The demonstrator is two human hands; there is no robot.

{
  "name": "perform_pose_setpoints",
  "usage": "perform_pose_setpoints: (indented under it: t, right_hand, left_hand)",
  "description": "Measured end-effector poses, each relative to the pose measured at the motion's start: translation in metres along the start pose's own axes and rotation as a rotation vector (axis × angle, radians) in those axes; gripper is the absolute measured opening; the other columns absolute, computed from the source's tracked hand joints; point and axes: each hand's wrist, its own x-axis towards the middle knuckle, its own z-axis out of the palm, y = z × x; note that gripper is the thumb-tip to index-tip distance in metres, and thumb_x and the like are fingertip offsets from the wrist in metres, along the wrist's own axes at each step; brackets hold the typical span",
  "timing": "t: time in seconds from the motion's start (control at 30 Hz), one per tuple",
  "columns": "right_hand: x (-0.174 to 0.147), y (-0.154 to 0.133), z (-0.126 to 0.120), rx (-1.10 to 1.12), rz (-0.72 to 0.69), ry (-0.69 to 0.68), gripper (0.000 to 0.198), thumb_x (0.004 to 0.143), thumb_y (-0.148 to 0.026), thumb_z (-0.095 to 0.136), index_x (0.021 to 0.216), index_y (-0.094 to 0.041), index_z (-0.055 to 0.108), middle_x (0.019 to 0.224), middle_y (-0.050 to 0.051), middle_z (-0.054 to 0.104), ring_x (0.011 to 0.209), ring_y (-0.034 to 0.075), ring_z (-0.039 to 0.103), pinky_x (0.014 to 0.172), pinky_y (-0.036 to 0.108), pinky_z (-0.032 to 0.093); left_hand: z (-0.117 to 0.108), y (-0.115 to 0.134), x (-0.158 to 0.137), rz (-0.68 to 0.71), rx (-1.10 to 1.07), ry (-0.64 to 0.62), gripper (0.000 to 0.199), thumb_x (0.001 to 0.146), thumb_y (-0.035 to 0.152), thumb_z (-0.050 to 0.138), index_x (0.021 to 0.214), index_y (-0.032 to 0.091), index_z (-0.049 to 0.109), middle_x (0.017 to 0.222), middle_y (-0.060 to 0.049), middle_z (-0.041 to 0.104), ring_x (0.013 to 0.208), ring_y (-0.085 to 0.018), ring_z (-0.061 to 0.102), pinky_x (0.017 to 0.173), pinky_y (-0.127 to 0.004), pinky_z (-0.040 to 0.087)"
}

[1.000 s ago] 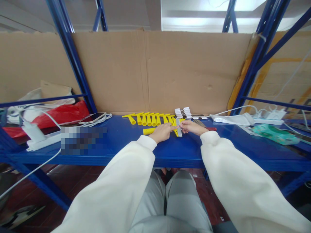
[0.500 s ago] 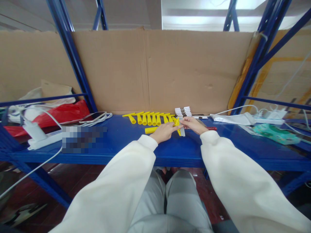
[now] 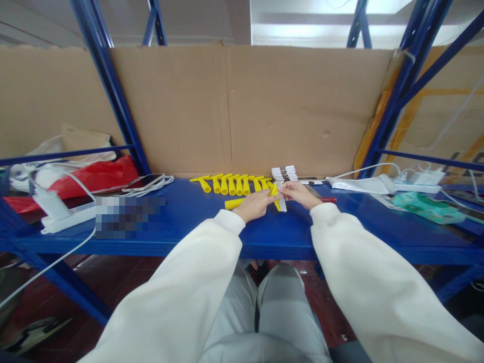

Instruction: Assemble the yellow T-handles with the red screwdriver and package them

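Head view: two hands close together at a yellow T-shaped piece (image 3: 275, 191) and a grey strip (image 3: 282, 205).
The left hand (image 3: 254, 205), fingers nearly closed, grips the piece; the right hand (image 3: 299, 193) pinches the strip against it, above the blue shelf (image 3: 196, 217), near a yellow row (image 3: 232, 186). Dark lettering on the right-hand cardboard (image 3: 456, 121) is cut off; print on the green packet (image 3: 431, 207) is unreadable.
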Motion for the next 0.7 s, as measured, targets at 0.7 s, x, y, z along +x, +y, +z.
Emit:
perform_pose_setpoints:
  t: [0.7]
  right_hand:
    - [0.019, 0.001, 0.001, -1.049, 0.286, 0.079, 0.045, 0.094, -0.034, 0.05, 0.137, -0.027, 0.063, 0.138, 0.014, 0.063, 0.132, 0.037, 0.052, 0.107, 0.058, 0.039]
  left_hand:
    - [0.006, -0.01, 0.002, -0.093, -0.065, -0.011, 0.047, 0.098, 0.016, 0.044, 0.141, 0.027, 0.059, 0.118, -0.011, 0.068, 0.112, -0.024, 0.066, 0.093, -0.032, 0.051]
